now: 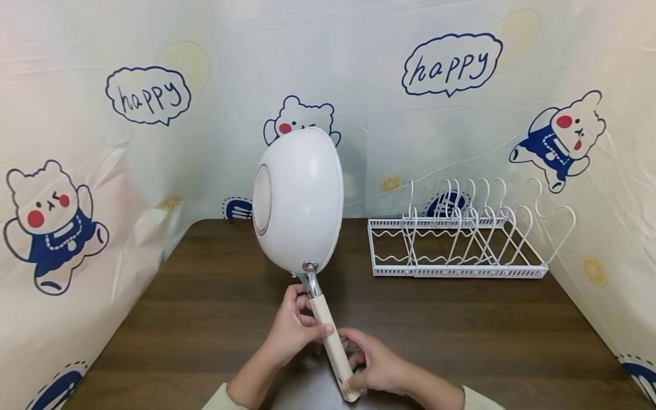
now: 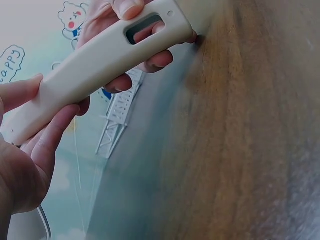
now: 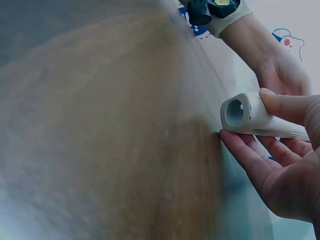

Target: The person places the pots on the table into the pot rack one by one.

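Observation:
A white wok point(image 1: 302, 199) is held up with its bowl turned on edge, its round base facing left and its open side turned right. From the bowl a cream handle point(image 1: 332, 353) slants down toward me. My left hand point(image 1: 289, 333) grips the handle near its metal neck, thumb across the front. At the lower end, my right hand point(image 1: 376, 364) holds it between thumb and fingers. The left wrist view shows a slot near the end of the handle point(image 2: 85, 75). In the right wrist view the hollow end of the handle point(image 3: 245, 112) faces the camera.
A white wire rack point(image 1: 461, 272) with several upright looped dividers stands at the back right of the dark wooden table point(image 1: 215, 319). Behind and at both sides hangs a pale printed curtain point(image 1: 359, 114) with bears and "happy" bubbles.

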`<state>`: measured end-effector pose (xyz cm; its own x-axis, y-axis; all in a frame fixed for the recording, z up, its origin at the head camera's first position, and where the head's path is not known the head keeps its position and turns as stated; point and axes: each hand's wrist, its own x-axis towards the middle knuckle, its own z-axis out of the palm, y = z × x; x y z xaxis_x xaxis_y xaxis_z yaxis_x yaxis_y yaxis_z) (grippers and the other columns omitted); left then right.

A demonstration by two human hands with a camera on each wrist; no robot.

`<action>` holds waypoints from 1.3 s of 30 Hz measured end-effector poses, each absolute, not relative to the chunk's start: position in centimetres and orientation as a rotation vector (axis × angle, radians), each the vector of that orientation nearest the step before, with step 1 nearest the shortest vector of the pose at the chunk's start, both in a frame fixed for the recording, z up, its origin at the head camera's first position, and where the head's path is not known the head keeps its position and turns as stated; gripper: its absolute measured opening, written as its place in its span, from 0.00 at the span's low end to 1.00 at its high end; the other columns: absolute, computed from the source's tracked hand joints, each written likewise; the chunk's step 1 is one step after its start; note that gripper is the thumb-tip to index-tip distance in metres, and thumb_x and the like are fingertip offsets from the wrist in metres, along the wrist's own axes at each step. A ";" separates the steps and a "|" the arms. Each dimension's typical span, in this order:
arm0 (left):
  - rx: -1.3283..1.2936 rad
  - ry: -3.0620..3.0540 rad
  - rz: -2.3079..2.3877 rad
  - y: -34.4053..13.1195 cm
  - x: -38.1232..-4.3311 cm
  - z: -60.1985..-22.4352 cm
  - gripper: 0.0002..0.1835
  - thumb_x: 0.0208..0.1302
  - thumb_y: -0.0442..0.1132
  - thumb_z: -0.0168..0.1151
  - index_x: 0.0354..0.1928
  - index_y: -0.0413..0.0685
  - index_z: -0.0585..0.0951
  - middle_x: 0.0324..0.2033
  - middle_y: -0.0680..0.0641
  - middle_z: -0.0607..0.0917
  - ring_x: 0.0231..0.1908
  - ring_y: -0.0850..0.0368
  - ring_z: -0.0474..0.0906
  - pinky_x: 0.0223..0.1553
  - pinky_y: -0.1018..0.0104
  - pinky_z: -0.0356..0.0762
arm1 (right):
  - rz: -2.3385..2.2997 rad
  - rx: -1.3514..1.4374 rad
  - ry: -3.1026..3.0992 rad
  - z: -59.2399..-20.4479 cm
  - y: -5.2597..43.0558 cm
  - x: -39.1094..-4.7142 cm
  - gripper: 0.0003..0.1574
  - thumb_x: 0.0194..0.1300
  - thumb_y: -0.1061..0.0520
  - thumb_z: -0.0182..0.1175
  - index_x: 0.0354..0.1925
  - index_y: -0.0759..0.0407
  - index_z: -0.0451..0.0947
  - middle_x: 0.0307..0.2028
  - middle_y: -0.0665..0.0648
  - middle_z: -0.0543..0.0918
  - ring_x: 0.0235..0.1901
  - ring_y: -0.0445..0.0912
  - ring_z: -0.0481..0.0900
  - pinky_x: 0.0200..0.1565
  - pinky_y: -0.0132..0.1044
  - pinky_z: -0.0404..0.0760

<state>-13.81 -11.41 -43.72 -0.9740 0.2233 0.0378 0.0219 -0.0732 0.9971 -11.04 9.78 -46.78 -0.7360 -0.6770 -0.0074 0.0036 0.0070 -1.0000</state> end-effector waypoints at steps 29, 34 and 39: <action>0.504 2.097 1.952 -7.7 -15.6 -41.7 0.42 0.45 0.21 0.73 0.59 0.40 0.59 0.35 0.42 0.76 0.29 0.47 0.85 0.23 0.53 0.84 | -1.954 -0.754 1.823 -47.7 11.9 -9.8 0.50 0.51 0.71 0.69 0.68 0.67 0.55 0.55 0.79 0.71 0.41 0.49 0.83 0.42 0.38 0.83; 0.540 2.122 1.900 -7.0 -15.9 -41.3 0.42 0.46 0.22 0.74 0.60 0.40 0.59 0.37 0.42 0.75 0.29 0.49 0.84 0.23 0.52 0.83 | -1.996 -0.743 1.796 -47.9 12.3 -9.7 0.51 0.52 0.70 0.69 0.68 0.69 0.52 0.54 0.81 0.68 0.44 0.53 0.82 0.42 0.38 0.83; 0.570 2.140 1.838 -6.2 -16.2 -40.9 0.42 0.46 0.24 0.75 0.60 0.41 0.59 0.37 0.42 0.74 0.30 0.51 0.84 0.23 0.53 0.83 | -2.023 -0.756 1.791 -48.1 12.9 -9.6 0.52 0.54 0.70 0.68 0.69 0.70 0.50 0.56 0.82 0.65 0.48 0.63 0.79 0.44 0.40 0.83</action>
<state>-16.23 -6.20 -40.87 -0.8883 0.4559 0.0549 0.1232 0.1215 0.9849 -9.56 12.88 -48.09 -0.8029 -0.5722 0.1673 -0.0968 -0.1517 -0.9837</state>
